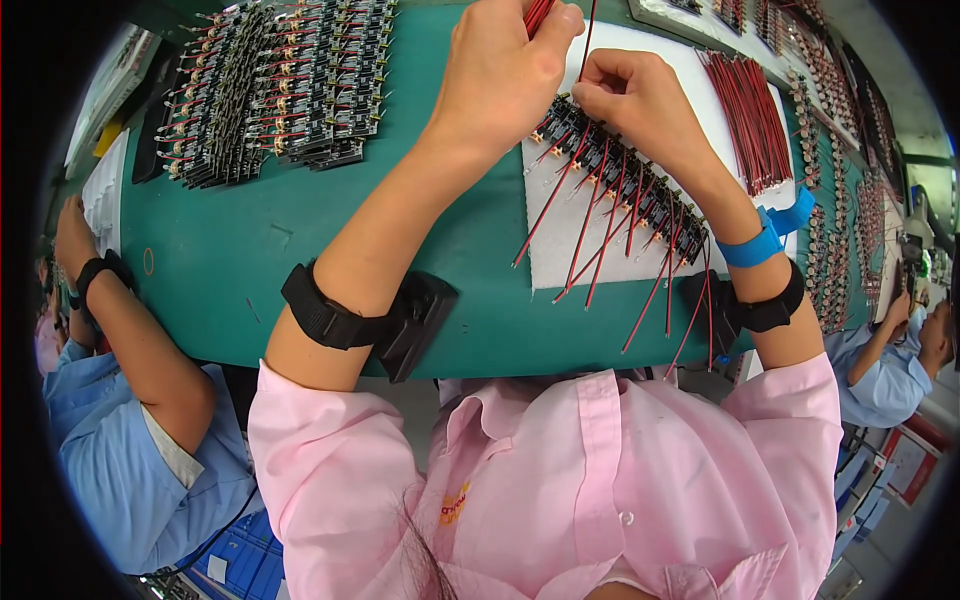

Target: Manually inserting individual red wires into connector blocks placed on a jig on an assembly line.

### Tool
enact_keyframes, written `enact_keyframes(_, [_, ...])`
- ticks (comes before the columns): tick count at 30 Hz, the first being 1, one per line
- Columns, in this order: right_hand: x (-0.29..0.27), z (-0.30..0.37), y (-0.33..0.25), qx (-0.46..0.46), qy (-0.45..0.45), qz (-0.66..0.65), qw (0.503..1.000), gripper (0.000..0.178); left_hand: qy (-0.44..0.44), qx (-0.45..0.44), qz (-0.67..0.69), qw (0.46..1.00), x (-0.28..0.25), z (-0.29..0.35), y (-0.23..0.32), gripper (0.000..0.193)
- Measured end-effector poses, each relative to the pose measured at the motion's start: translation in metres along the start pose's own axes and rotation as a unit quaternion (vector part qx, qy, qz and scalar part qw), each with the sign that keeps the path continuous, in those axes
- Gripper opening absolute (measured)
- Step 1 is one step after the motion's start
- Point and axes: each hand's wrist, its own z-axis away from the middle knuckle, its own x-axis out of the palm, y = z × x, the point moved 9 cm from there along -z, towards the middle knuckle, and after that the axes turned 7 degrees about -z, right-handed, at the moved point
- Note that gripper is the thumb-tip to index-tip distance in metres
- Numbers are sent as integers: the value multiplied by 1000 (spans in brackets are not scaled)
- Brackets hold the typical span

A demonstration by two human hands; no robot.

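Across twelve o'clock, a green mat [470, 240] is spreading before you, a white pad [548, 255] lying toward two. At eleven, stacked circuit boards [330, 75] are sitting. Slanting over the pad, a circuit-board row [640, 188] is lying, many boards already trailing red-and-black leads. Your left hand [500, 75], at twelve, is gripping red wires [538, 14]. A loose wire bundle [750, 125] is remaining at two, suggesting you're partway along. Your right hand [640, 95], at one, is apparently pinching a single wire [592, 35].
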Motion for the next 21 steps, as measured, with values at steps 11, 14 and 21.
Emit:
enact_keyframes(11, [0, 2, -6, -23, 14, 18, 999, 13, -3, 13, -15, 1000, 1, -1, -4, 22])
enact_keyframes(14, [-1, 1, -4, -21, 20, 3, 1000, 13, -2, 11, -6, 1000, 1, -1, -3, 23])
enact_keyframes(21, [0, 2, 2, 26, 13, -59, 998, 14, -4, -7, -14, 1000, 0, 0, -3, 22])
